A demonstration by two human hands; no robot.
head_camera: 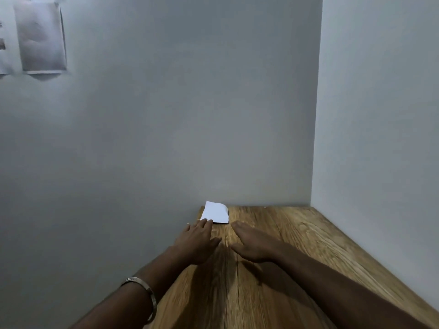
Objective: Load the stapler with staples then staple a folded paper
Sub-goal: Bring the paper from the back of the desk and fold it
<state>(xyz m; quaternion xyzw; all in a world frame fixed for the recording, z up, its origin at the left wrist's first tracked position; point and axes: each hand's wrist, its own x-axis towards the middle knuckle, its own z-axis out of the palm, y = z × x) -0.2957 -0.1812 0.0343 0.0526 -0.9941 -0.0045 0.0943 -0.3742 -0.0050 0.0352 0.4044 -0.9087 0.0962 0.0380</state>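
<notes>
Wooden tabletop (285, 257) carrying a folded paper (216, 212) at the far left corner. Both hands reaching flat, holding nothing: left hand (197, 241) touching its near edge, right hand (254, 243) near. Likely light, floppy, sliding easily; pinching an edge looking best.

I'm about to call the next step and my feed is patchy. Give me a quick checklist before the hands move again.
1. Paper on the table: ok, it lies at the far left corner by the wall.
2. Left hand free: ok, fingers straight, tips at the paper's near edge; contact cannot tell.
3. Right hand free: ok, flat and open, just short of the paper, holding nothing.
4. Stapler in view: not ok, none visible.
5. Staples in view: not ok, none visible.
6. Paper folded and stapled: cannot tell, too small and far.
</notes>
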